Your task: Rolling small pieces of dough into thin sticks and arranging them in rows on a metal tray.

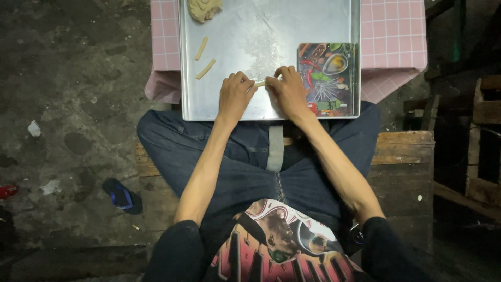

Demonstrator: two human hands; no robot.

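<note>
tray (235, 31): plain silver-grey metal
dough sticks (205, 69): pale tan
cloth (396, 36): pink with white checks
scale (327, 78): dark, printed with colourful vegetables and spices
jeans (250, 172): dark blue

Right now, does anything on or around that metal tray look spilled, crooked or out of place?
Nothing serious. The two dough sticks lie at slightly different angles on the tray, and a pale floury smear dusts its middle. A lone blue sandal and paper scraps litter the floor.
</note>
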